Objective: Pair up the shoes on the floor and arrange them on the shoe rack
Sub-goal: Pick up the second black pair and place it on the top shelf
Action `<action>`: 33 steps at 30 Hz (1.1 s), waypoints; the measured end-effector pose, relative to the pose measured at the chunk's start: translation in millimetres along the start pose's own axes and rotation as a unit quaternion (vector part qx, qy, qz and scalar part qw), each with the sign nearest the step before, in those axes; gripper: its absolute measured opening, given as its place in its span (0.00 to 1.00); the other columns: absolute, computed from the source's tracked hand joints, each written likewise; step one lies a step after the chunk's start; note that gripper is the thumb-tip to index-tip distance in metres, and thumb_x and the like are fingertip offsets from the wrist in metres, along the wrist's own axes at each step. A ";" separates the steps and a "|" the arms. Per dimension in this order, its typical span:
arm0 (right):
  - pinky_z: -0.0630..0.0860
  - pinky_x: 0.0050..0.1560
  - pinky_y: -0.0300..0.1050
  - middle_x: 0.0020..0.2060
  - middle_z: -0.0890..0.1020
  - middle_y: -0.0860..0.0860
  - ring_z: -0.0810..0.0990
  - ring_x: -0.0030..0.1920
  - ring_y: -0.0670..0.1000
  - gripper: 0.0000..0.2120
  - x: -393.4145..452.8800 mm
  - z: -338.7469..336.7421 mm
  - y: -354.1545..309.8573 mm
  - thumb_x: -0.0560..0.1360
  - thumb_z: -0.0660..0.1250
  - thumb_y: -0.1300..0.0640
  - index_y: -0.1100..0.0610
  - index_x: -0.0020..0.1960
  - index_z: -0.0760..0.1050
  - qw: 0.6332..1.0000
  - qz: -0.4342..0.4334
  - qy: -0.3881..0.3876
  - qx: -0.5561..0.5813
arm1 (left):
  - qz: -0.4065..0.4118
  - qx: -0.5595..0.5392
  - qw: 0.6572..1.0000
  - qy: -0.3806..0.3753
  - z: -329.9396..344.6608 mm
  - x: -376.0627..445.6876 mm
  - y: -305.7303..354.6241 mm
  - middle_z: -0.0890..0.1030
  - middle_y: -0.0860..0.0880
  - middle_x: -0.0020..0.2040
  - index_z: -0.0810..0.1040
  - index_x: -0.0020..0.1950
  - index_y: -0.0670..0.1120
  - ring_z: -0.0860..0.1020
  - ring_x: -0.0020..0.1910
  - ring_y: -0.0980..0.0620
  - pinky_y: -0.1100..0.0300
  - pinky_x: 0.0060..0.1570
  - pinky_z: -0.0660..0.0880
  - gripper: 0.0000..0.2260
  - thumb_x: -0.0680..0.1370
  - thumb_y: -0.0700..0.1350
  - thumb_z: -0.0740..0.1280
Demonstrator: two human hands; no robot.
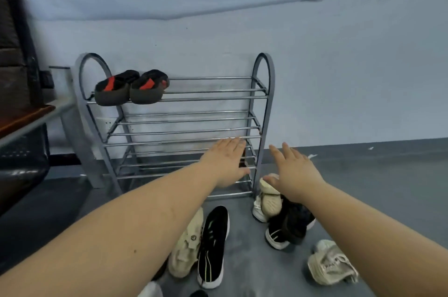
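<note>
Grey metal shoe rack [257, 117] carried one black-red pair [132, 87] on top, while left hand [224, 163] and right hand [294, 173] hovered flat-fingered, holding nothing, above scattered floor shoes [213, 245].

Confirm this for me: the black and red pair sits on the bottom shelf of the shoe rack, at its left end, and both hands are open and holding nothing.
One detail is wrong. The head view shows the black and red pair on the top shelf of the shoe rack, not the bottom one. The rest holds: it sits at the left end, and the left hand and right hand are open and holding nothing.
</note>
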State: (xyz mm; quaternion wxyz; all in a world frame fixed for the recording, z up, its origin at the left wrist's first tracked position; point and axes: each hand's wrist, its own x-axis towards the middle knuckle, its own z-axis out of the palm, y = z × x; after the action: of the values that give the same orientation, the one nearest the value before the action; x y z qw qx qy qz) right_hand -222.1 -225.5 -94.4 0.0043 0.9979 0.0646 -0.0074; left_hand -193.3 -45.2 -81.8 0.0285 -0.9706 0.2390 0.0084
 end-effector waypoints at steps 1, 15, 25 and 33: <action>0.52 0.74 0.54 0.77 0.46 0.58 0.51 0.76 0.58 0.39 -3.1 8.0 9.5 0.77 0.55 0.38 0.51 0.78 0.40 1.000 0.005 -0.007 -0.002 | 0.004 0.000 1.000 -0.007 8.7 2.5 8.0 0.45 0.45 0.78 0.43 0.77 0.44 0.47 0.77 0.46 0.53 0.74 0.43 0.34 0.79 0.60 0.53; 0.52 0.74 0.50 0.77 0.47 0.56 0.51 0.77 0.56 0.38 -16.5 103.9 145.9 0.77 0.54 0.37 0.51 0.78 0.40 0.989 -0.004 -0.121 -0.084 | 0.033 -0.036 0.993 -0.106 122.4 54.1 81.3 0.44 0.44 0.78 0.42 0.77 0.44 0.46 0.77 0.47 0.54 0.75 0.42 0.34 0.80 0.59 0.52; 0.53 0.74 0.52 0.77 0.47 0.56 0.51 0.77 0.55 0.38 -27.7 209.4 201.6 0.77 0.55 0.38 0.51 0.78 0.40 0.976 0.026 -0.206 -0.060 | 0.089 -0.043 0.978 -0.184 197.9 99.1 124.6 0.44 0.44 0.78 0.42 0.77 0.44 0.45 0.77 0.47 0.55 0.74 0.42 0.34 0.80 0.59 0.52; 0.54 0.74 0.53 0.77 0.51 0.56 0.53 0.76 0.56 0.37 -56.8 291.0 220.4 0.77 0.54 0.37 0.52 0.78 0.46 0.968 0.072 -0.239 -0.001 | 0.188 -0.028 0.956 -0.225 251.6 115.5 176.0 0.45 0.46 0.78 0.43 0.77 0.46 0.46 0.77 0.49 0.56 0.74 0.42 0.32 0.80 0.58 0.52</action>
State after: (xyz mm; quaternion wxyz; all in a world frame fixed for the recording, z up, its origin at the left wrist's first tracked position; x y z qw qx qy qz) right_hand -254.1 -454.2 -382.7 0.0212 0.9691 -0.0101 -0.2455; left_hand -173.5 -239.3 -345.5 0.0523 -0.8814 0.4043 0.2388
